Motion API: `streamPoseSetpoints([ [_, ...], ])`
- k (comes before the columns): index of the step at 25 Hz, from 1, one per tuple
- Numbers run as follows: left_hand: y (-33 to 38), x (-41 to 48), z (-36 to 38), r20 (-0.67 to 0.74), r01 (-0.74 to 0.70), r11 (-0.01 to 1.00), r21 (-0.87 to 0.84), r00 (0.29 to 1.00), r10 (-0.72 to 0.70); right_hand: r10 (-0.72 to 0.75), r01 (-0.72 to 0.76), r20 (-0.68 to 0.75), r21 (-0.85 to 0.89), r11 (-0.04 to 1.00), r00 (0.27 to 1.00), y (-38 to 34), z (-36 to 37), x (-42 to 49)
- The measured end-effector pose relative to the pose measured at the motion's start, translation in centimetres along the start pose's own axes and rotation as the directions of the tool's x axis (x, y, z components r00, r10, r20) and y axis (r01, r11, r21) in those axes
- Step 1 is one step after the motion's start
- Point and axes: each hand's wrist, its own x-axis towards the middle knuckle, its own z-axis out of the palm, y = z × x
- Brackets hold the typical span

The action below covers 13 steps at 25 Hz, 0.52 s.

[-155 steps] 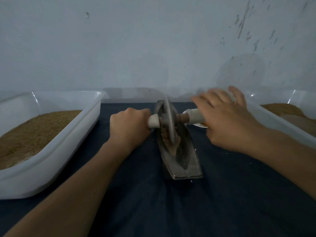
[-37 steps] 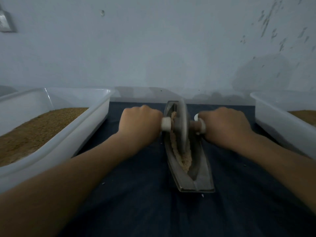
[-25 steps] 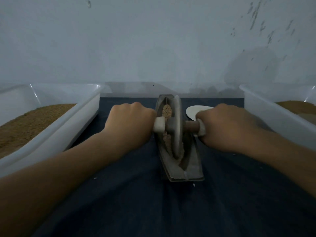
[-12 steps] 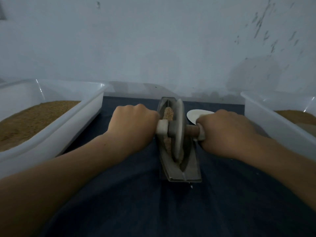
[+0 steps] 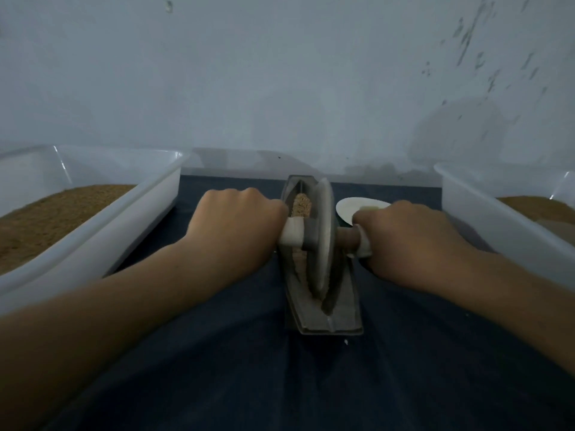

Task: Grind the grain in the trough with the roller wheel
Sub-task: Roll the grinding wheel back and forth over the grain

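Head view: left hand (image 5: 236,225) and right hand (image 5: 407,241) both fisted tight on the wheel (image 5: 322,241) axle ends — wheel upright in trough (image 5: 326,318), grain (image 5: 301,205) piled beyond it.

Place: we take this for a bare workroom set up for hand-grinding.
Backdrop: we see a pale, scuffed wall (image 5: 280,73).
Bench: we see a dark cloth (image 5: 233,384) as cover.
Stock: left tub (image 5: 130,225) and right tub (image 5: 485,219), white plastic, hold brown grain (image 5: 56,219).
Tool: metal trough (image 5: 342,309) with roller wheel (image 5: 323,231) between them.

A pale grey-blue painted wall (image 5: 280,73) fills the upper frame, flecked with dark marks (image 5: 473,29) at upper right; below, a dimly lit dark blue cloth-covered desk (image 5: 249,384).
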Motion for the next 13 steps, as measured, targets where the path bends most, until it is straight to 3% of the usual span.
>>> streamPoseSetpoints([
  [1,0.1,0.1,0.2,0.007,0.009,1.000,0.001,1.000,-0.009,-0.013,0.013,-0.001,-0.007,1.000,1.000,0.2,0.1,0.1],
  [3,0.8,0.7,1.6,0.149,0.086,0.992,0.089,0.984,-0.098,0.028,-0.033,0.155,0.029,0.999,0.988,-0.3,1.2,1.4],
  [6,0.6,4.6,3.3,0.209,0.218,0.974,0.061,0.951,-0.226,0.156,-0.181,0.323,0.047,0.982,0.933,-0.7,2.9,6.0],
  [9,0.2,5.1,2.6,0.228,0.130,0.990,0.059,0.964,-0.140,0.129,-0.180,0.390,0.096,0.979,0.912,-0.4,2.5,5.7],
  [10,0.2,3.8,1.8,0.182,0.065,0.996,0.062,0.980,-0.075,0.093,-0.144,0.336,0.129,0.981,0.937,-0.1,1.9,4.2],
  [13,-0.1,-0.8,-0.1,0.005,-0.045,0.998,0.042,0.999,0.045,-0.004,0.007,-0.035,0.092,0.996,0.999,0.1,-0.2,-0.9],
])
